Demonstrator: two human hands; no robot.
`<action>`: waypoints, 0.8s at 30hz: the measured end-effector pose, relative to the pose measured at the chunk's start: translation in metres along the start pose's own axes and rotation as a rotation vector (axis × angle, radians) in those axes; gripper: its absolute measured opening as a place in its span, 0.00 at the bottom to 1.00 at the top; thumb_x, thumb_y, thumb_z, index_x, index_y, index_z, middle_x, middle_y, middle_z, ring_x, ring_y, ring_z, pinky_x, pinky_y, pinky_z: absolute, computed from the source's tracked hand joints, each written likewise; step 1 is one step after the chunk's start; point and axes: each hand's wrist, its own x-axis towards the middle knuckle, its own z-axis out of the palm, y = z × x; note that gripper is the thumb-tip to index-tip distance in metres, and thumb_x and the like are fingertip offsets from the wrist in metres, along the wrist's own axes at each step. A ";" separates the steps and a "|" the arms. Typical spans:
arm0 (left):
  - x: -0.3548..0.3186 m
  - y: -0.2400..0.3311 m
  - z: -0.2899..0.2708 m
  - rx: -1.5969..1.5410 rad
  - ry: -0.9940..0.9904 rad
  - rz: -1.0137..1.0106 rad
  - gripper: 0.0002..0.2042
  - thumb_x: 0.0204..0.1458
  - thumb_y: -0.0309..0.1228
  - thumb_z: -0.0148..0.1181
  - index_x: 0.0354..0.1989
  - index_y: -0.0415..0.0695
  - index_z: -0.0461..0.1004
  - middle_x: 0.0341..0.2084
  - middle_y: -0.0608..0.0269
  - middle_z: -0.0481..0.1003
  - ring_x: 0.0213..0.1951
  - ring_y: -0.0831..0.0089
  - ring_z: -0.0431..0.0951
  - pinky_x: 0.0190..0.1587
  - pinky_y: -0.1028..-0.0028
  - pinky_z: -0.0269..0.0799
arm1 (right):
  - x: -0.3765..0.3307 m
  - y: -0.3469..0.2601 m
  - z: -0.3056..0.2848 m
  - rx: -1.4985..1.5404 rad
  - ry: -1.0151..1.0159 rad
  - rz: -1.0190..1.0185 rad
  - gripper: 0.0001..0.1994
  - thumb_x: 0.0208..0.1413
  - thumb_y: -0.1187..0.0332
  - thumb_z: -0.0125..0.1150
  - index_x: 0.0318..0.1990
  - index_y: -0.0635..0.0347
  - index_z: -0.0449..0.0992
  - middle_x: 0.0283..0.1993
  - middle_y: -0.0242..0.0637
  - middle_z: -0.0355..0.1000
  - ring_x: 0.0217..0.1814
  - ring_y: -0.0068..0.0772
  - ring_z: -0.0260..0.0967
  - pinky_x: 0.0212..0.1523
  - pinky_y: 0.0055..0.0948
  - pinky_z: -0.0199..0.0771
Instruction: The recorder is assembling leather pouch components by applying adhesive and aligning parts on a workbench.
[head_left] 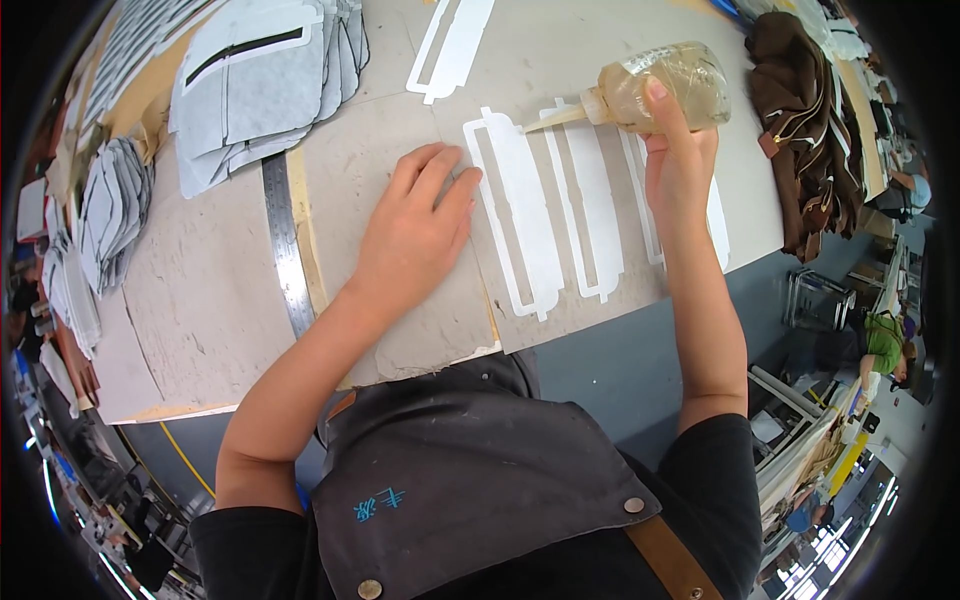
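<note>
My right hand point(682, 165) is wrapped round a clear squeeze bottle point(665, 88) with a yellowish tint. The bottle lies tilted on its side in the air, and its long nozzle points left. The nozzle tip is at the upper right edge of a white slotted piece point(530, 215); whether it touches cannot be made out. Flat on the table, my left hand point(415, 220) has its fingers spread, fingertips at that piece's left edge. A second white slotted piece point(598, 210) lies to the right. Beyond it, a third white slotted piece point(718, 232) is partly hidden by my right forearm.
Another white piece point(452, 45) lies farther back. Stacked grey panels point(250, 90) and a metal ruler point(287, 245) are on the left of the table point(390, 345). Dark brown zippered items point(800, 130) hang over its right edge. A person in green point(882, 345) is in the background right.
</note>
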 end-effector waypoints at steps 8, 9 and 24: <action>0.001 0.001 -0.002 0.021 -0.005 0.021 0.15 0.46 0.20 0.62 0.45 0.34 0.75 0.49 0.49 0.70 0.54 0.53 0.70 0.52 0.64 0.73 | 0.003 0.004 -0.009 -0.102 -0.065 0.010 0.20 0.56 0.66 0.65 0.53 0.66 0.70 0.47 0.36 0.72 0.50 0.27 0.70 0.49 0.29 0.72; 0.000 0.001 -0.002 -0.008 -0.006 0.001 0.15 0.47 0.19 0.61 0.46 0.35 0.74 0.50 0.50 0.70 0.54 0.52 0.69 0.53 0.62 0.71 | -0.001 0.002 -0.011 -0.117 -0.052 0.037 0.20 0.56 0.66 0.65 0.53 0.66 0.70 0.47 0.36 0.72 0.49 0.27 0.70 0.50 0.28 0.71; 0.001 0.001 0.000 -0.010 0.014 0.010 0.14 0.49 0.18 0.59 0.46 0.35 0.74 0.50 0.51 0.71 0.54 0.51 0.70 0.54 0.61 0.69 | -0.067 -0.021 -0.040 -0.173 -0.052 0.289 0.29 0.52 0.63 0.66 0.58 0.69 0.65 0.52 0.40 0.69 0.55 0.32 0.67 0.59 0.32 0.65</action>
